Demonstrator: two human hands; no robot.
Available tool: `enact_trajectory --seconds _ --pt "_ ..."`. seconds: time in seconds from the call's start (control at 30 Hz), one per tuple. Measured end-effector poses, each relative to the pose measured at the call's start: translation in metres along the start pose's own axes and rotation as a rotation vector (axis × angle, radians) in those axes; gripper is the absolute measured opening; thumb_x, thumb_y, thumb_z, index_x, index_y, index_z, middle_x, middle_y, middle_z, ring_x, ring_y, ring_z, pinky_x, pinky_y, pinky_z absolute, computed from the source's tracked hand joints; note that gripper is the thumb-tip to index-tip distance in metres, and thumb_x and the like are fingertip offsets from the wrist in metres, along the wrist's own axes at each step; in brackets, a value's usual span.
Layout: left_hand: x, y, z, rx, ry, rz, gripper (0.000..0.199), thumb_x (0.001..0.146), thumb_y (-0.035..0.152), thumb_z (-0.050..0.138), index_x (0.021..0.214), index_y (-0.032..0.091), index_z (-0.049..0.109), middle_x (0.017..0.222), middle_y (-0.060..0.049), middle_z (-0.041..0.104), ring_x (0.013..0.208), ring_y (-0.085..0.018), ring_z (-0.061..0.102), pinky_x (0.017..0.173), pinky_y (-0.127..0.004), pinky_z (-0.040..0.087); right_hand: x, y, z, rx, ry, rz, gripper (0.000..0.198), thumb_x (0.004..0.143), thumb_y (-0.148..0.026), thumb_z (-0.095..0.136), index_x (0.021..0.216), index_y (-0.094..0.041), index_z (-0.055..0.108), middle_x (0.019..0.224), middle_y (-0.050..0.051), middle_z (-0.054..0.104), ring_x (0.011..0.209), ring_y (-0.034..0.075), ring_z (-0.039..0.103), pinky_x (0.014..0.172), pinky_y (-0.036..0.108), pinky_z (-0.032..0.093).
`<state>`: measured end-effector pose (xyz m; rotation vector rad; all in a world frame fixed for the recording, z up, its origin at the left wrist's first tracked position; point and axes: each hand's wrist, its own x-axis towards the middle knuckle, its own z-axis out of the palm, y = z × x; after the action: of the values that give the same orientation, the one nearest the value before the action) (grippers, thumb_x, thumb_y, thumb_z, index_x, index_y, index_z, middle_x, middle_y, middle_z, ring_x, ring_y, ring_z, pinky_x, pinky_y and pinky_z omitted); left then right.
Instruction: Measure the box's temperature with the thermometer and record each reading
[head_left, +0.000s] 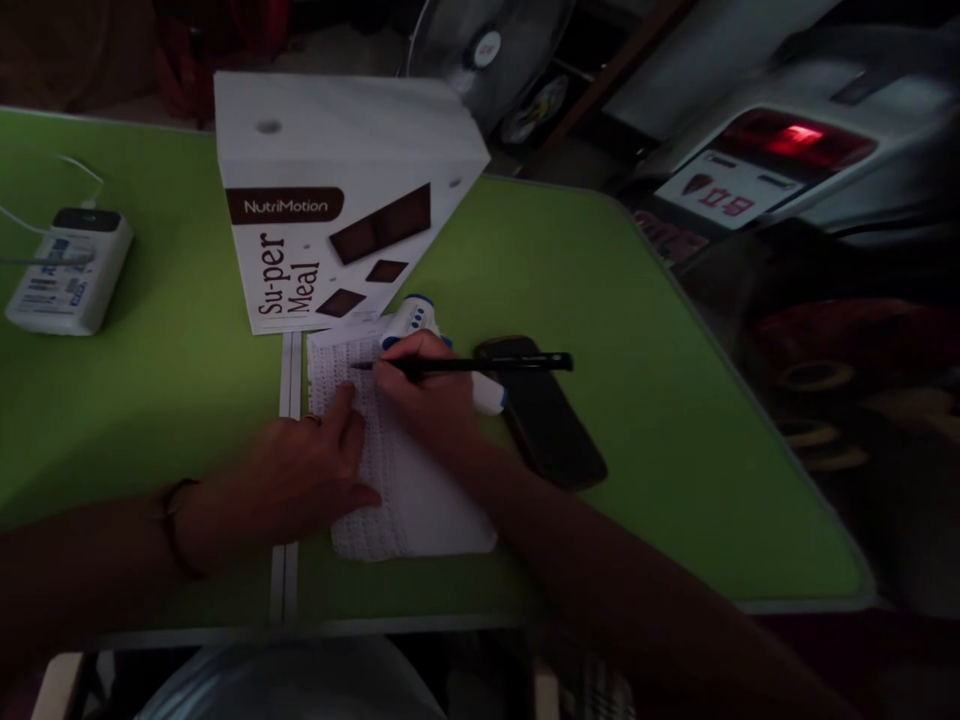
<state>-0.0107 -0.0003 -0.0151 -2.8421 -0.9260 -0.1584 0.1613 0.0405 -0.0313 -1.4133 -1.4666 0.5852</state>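
Observation:
My right hand (431,395) is closed round a slim black pen (517,362), its tip over a sheet of paper (442,515). Dense rows of small writing cover the left part of the sheet. My left hand (304,465) lies on the paper's left side, index finger stretched toward the pen tip and thumb spread, holding nothing. A white-and-blue object (412,318) with small blue dots sits partly hidden behind my right hand; its kind is unclear. A dark smartphone (551,425) lies right of that hand.
A white NutriMotion box (337,130) stands just beyond the paper. At the left of the green table (637,300) is a white power bank (71,275) with cables plugged in. Behind the table are a fan (480,60) and a whitish machine (765,170) with a red light.

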Motion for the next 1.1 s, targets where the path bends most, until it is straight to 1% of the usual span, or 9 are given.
enact_trajectory --seconds 0.17,0.33,0.5,0.73,0.93,1.03,1.1 --pt "0.0005 0.0010 -0.0015 0.004 -0.040 -0.014 0.070 0.086 0.068 0.057 0.118 0.006 0.060 0.139 -0.030 0.051 0.056 -0.020 0.064 0.046 -0.035 0.046 0.0011 0.0002 0.0022 -0.062 -0.043 0.031 0.010 0.068 -0.031 0.051 0.062 -0.024 0.046 0.060 -0.002 0.053 0.062 0.016 0.049 0.063 0.031 0.043" --pt "0.0012 0.0009 -0.0020 -0.040 -0.066 -0.014 0.075 0.085 0.064 0.062 0.126 0.002 0.057 0.140 -0.033 0.048 0.055 -0.020 0.065 0.045 -0.036 0.046 0.0005 0.0027 0.0022 -0.018 -0.049 -0.025 0.011 0.070 -0.032 0.052 0.063 -0.024 0.048 0.059 -0.002 0.052 0.060 0.015 0.049 0.061 0.032 0.044" --pt "0.0009 0.0014 0.0002 -0.015 -0.038 -0.019 0.077 0.085 0.068 0.059 0.123 0.001 0.060 0.139 -0.029 0.051 0.053 -0.020 0.063 0.043 -0.036 0.046 0.0008 0.0045 0.0027 -0.054 -0.062 -0.025 0.010 0.071 -0.030 0.051 0.064 -0.024 0.048 0.060 -0.002 0.052 0.061 0.015 0.050 0.062 0.031 0.045" --pt "0.0021 0.0023 0.0016 -0.009 -0.023 -0.023 0.072 0.085 0.067 0.059 0.117 0.002 0.063 0.136 -0.030 0.054 0.051 -0.019 0.061 0.043 -0.036 0.044 0.0008 0.0065 0.0039 0.006 -0.074 -0.047 0.009 0.072 -0.026 0.054 0.065 -0.023 0.049 0.061 -0.003 0.051 0.061 0.015 0.050 0.061 0.031 0.045" --pt "0.0009 0.0026 0.0018 0.024 -0.014 -0.011 0.075 0.087 0.066 0.057 0.123 0.002 0.061 0.138 -0.029 0.053 0.052 -0.019 0.061 0.042 -0.036 0.045 0.0019 0.0054 0.0030 0.029 -0.084 -0.059 0.009 0.070 -0.026 0.054 0.063 -0.023 0.049 0.060 -0.003 0.052 0.060 0.014 0.049 0.060 0.031 0.044" --pt "0.0005 0.0024 0.0018 0.032 -0.035 -0.011 0.074 0.088 0.067 0.055 0.124 0.002 0.060 0.139 -0.029 0.052 0.052 -0.018 0.061 0.043 -0.035 0.045 0.0023 0.0071 0.0032 0.016 -0.075 -0.048 0.009 0.069 -0.026 0.054 0.062 -0.022 0.050 0.059 -0.003 0.051 0.059 0.013 0.048 0.059 0.029 0.044" --pt "0.0002 0.0022 0.0016 0.035 -0.041 -0.015 0.074 0.088 0.067 0.055 0.124 0.003 0.060 0.140 -0.028 0.051 0.054 -0.018 0.062 0.045 -0.035 0.046 0.0024 0.0093 0.0037 0.027 -0.066 -0.066 0.010 0.069 -0.026 0.055 0.062 -0.022 0.050 0.057 -0.004 0.050 0.057 0.012 0.047 0.057 0.028 0.043"
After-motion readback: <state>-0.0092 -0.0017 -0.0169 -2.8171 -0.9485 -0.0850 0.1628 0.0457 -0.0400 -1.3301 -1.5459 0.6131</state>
